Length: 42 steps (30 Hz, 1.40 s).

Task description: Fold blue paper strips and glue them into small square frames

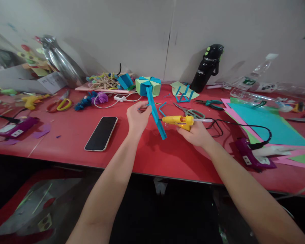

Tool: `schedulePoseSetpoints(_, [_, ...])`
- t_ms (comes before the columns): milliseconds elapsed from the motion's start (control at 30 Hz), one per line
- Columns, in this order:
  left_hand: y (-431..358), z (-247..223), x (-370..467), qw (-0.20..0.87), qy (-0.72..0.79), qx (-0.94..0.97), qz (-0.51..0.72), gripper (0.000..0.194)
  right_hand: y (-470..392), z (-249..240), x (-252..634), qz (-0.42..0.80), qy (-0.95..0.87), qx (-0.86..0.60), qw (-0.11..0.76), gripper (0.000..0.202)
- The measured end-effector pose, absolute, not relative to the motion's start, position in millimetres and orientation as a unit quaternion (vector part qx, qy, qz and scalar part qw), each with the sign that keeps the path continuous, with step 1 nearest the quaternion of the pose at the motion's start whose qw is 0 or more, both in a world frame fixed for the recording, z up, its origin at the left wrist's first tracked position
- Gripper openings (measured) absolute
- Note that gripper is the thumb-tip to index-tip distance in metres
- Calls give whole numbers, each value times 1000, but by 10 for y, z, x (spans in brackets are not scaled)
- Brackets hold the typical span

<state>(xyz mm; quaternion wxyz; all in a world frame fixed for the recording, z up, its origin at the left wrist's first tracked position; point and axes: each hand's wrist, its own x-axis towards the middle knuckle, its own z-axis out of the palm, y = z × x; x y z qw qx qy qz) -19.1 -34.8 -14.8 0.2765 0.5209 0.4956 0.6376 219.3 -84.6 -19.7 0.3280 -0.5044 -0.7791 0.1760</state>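
Observation:
My left hand [139,117] pinches a long folded blue paper strip [156,117] near its middle, above the table. In my right hand [197,132] is a yellow hot glue gun [178,120], a clear glue stick poking from its back. Its nozzle points left, at or very close to the strip; I cannot tell whether they touch. Just behind the strip's upper end sits a blue and pale-green paper box [149,86], and whether the two are joined is unclear. Beyond the gun lie grey-handled scissors [194,113].
A phone [101,134] lies left of my left arm. At right are a purple power strip [254,157], its black cord and stacked coloured paper [271,122]. Behind stand a black bottle [207,67] and pliers [210,103]. Sticks [106,82] and a steel jug [62,61] are back left.

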Motion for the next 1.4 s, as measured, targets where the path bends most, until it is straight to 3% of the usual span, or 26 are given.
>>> schedulePoseSetpoints(1400, [-195,-3,-473,287,491,414,711,15,-903,-155,2172,151,-809,-504,262,11])
